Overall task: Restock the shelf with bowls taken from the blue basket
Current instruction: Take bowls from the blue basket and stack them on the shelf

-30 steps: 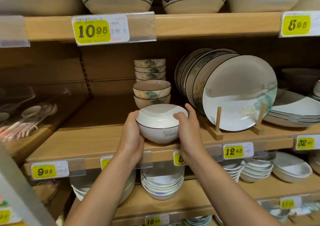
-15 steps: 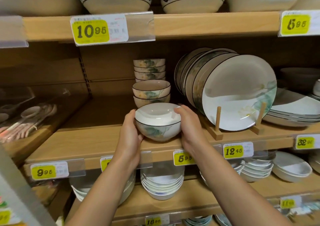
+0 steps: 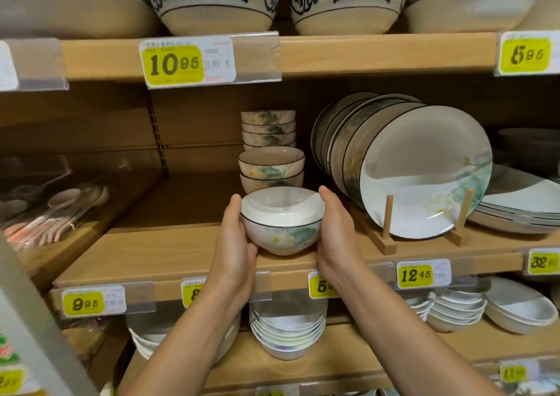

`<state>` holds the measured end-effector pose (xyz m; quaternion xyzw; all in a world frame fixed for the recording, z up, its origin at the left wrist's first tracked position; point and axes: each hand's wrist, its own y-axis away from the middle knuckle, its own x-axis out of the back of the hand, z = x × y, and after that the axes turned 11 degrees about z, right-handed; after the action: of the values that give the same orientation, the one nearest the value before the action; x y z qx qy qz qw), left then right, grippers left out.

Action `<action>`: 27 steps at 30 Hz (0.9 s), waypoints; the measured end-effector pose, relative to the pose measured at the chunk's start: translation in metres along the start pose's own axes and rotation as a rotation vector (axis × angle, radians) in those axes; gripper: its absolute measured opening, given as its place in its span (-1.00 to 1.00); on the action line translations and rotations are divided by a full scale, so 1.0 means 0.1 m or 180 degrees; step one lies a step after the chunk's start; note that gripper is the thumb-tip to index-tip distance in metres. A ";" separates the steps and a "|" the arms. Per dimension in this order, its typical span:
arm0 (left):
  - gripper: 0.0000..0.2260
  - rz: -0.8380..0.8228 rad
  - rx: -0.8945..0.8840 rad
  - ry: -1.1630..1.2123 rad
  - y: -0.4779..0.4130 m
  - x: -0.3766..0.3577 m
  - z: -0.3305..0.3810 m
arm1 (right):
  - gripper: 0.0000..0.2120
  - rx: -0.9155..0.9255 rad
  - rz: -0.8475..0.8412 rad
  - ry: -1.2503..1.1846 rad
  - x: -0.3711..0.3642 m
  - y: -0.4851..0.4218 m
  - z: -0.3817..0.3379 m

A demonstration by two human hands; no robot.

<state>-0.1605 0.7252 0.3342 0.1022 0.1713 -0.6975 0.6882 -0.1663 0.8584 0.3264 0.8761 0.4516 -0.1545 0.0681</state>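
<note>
So we're cupping a small white bowl [image 3: 281, 219] with a black rim and a green leaf print between both palms. Our left hand [image 3: 235, 244] is wrapping round its 9 o'clock side with the thumb up by the rim. Our right hand [image 3: 336, 232] is curling round the 3 o'clock side, so both are gripping it pretty snugly. The bowl is sitting upright at the front edge of the middle shelf [image 3: 166, 253], with its foot right down at the wood. We can't tell if it's fully resting there, though.

Just behind it at 12 o'clock, two matching bowls [image 3: 271, 165] are nesting together, and a taller stack [image 3: 268, 128] is standing further back. Over at 2 o'clock, plates [image 3: 424, 171] are leaning in a wooden rack [image 3: 388, 222]. Way off at 9 o'clock, some spoons [image 3: 60, 210] are lying behind clear plastic.
</note>
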 end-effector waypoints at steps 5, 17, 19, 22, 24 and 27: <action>-0.57 -0.0130 -0.0614 0.0042 -0.11 -0.07 0.31 | -0.54 0.0455 -0.0363 -0.0226 -0.14 0.01 -0.39; -0.41 0.0235 -0.0525 -0.0712 -1.22 -0.55 0.68 | -0.52 0.0741 0.0029 0.0086 -0.96 -1.01 -0.79; -0.39 0.0213 -0.0474 -0.0732 -1.33 -0.53 0.62 | -0.50 0.0731 0.0023 0.0176 -1.00 -1.10 -0.71; -0.42 0.0286 -0.0420 -0.0781 -1.44 -0.51 0.52 | -0.49 0.0813 0.0059 0.0298 -1.01 -1.17 -0.58; -0.43 0.0271 -0.0391 -0.0795 -1.47 -0.49 0.47 | -0.48 0.0865 0.0098 0.0335 -1.00 -1.21 -0.51; -0.43 0.0242 -0.0268 -0.0809 -1.50 -0.47 0.39 | -0.48 0.0834 0.0195 0.0297 -0.98 -1.26 -0.41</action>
<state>-0.3047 0.7530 0.4025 -0.0095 0.1079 -0.6705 0.7340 -0.3135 0.8674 0.4002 0.8971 0.4032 -0.1691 -0.0633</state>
